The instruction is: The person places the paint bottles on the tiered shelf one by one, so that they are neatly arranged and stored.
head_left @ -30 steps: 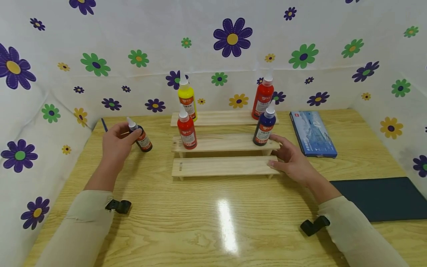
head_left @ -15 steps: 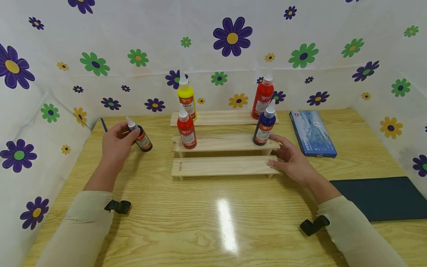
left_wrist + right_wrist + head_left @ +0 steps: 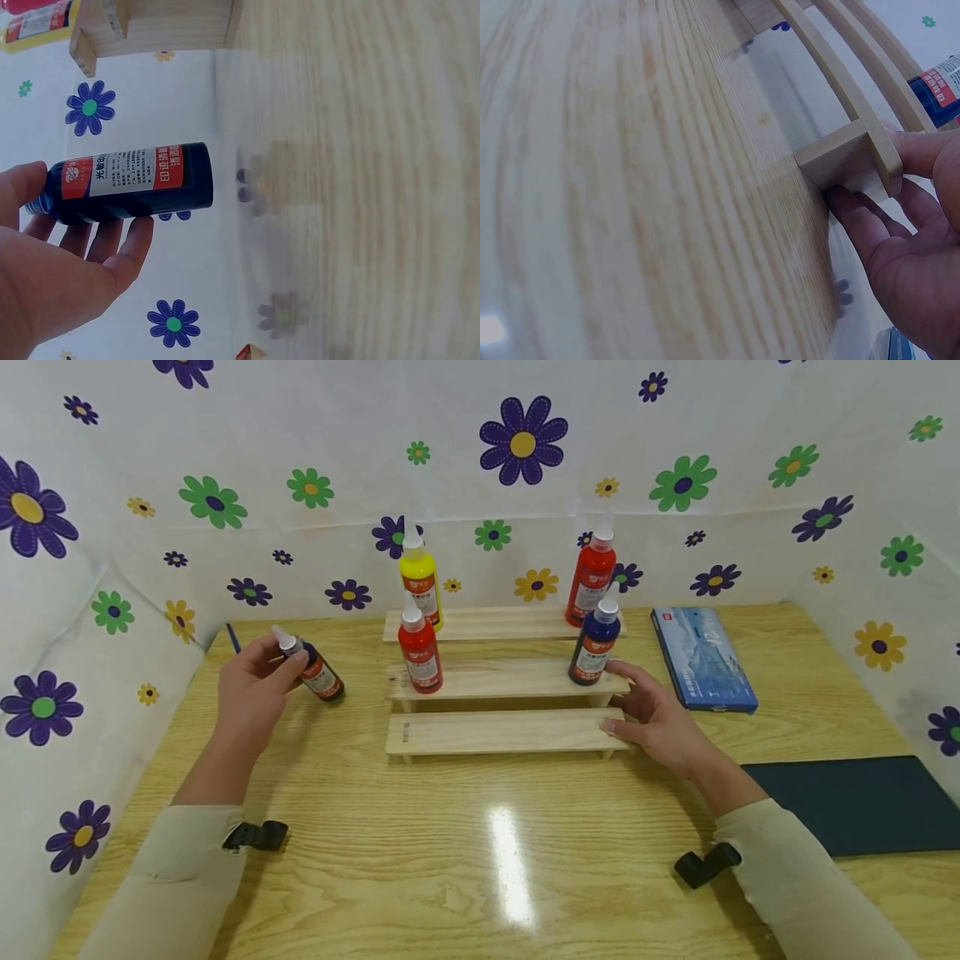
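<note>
My left hand [image 3: 251, 689] grips a dark ink bottle [image 3: 321, 675] by its upper part, left of the wooden stepped rack [image 3: 495, 732]. The bottle leans, with its white nozzle toward the upper left and its base to the lower right. In the left wrist view, its red and white label [image 3: 124, 171] faces the camera, thumb and fingers around the neck end. My right hand [image 3: 660, 718] holds the rack's right end, thumb on the lowest board and fingers behind. A blue bottle [image 3: 595, 647] and a red bottle [image 3: 422, 656] stand on the middle board.
On the top board are a yellow bottle [image 3: 420, 581] and another red bottle [image 3: 591, 578]. A flat blue box [image 3: 705, 658] lies right of the rack, and a dark mat [image 3: 855, 806] lies nearer. A thin blue stick [image 3: 233, 638] pokes out behind my left hand.
My left hand has shifted slightly left and toward me, and the dark ink bottle leans further over. The right hand and rack stay where they were.
</note>
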Demonstrator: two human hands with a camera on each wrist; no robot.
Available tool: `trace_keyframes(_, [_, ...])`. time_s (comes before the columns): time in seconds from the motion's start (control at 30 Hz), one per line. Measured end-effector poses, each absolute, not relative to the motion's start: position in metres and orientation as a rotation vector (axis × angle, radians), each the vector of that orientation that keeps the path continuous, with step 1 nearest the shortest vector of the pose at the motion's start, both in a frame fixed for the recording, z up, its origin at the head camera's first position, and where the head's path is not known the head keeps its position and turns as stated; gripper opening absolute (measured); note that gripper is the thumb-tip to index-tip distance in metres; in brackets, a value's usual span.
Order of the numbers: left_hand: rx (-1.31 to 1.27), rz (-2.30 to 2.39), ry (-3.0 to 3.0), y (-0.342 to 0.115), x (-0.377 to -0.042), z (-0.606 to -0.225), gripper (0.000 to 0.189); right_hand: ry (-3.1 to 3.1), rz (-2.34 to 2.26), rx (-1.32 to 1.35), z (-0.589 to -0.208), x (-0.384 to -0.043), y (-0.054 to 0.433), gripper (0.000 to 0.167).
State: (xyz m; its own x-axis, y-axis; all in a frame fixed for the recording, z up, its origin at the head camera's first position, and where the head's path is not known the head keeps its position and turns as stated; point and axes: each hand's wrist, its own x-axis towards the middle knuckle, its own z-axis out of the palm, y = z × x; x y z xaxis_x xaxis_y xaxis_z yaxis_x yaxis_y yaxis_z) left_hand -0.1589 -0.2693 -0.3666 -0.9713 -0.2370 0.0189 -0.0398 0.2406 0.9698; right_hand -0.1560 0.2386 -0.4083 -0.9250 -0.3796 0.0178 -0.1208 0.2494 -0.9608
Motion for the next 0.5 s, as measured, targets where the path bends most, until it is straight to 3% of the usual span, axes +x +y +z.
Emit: trace_keyframes(0.5, [0.015,-2.034,-2.166,-0.255,-0.122,-0.355,0.037,2.312,-1.728,-0.477,-0.409,-0.157,0.24,0.075])
